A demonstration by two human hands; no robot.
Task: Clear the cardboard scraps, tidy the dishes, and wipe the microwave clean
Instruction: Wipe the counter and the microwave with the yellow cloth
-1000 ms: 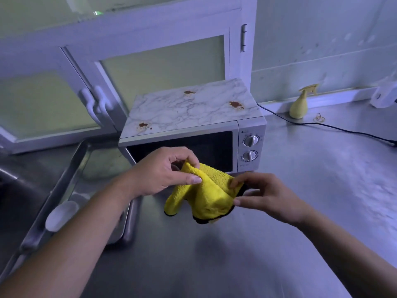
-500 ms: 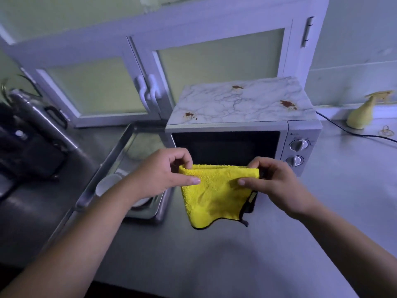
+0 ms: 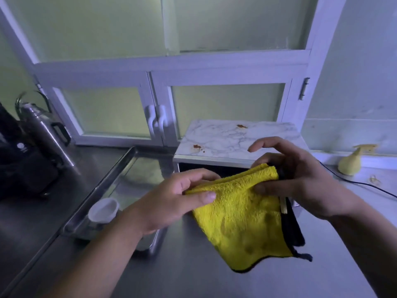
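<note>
The left hand (image 3: 171, 203) and right hand (image 3: 300, 183) each held a pinching grip on the folded top edge of a fluffy yellow cloth (image 3: 242, 218), hanging over the smooth steel desk (image 3: 182, 276) before the marble-topped, brown-stained microwave (image 3: 225, 138) at its rear edge

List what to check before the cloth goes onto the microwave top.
1. Cloth gripped: ok, left hand and right hand both pinch its upper edge.
2. Cloth folded: ok, doubled over.
3. Stains located: ok, two brown ones show on the microwave top.
4. Cloth on the top: not ok, held in front of it, apart.
5. Cloth damp: cannot tell.
</note>
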